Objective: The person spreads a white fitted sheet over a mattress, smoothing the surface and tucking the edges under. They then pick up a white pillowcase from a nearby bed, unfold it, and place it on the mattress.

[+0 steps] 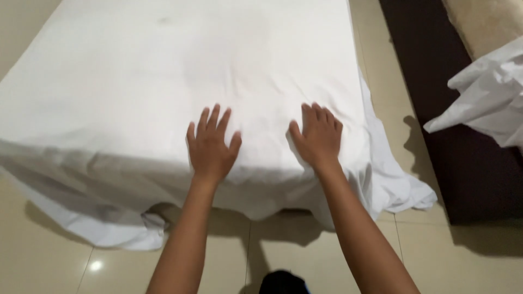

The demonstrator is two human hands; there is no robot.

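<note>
Both hands lie flat on a white sheet (163,71) that covers a bed (261,190), near the bed's closest edge. The left hand (211,147) is open, palm down, its fingers (213,117) spread and pointing away from the person, pressing on the cloth just above where it bends over the edge. The right hand (317,136) is open too, palm down, its fingers closer together, set near the bed's right corner. The two hands are apart from each other, with a bare stretch of sheet between them. Neither hand grips anything; both only rest on the fabric.

The sheet is smooth across the top of the bed, with faint creases and a slight grey mark far up near the middle. Along the near side it hangs down in soft folds, and its loose ends pool on the floor (327,256): one bunch at the lower left (120,231), another trailing out past the right corner (403,190). The floor is laid with pale beige glossy tiles, and a small bright glint shows on one at the lower left.

To the right runs a dark brown strip (468,179) beside the tiles, and over it lies a crumpled white cloth (485,92), well apart from the hands. Behind that, at the top right corner, sits a tan padded surface (485,22). No package, label or sign shows anywhere here.
</note>
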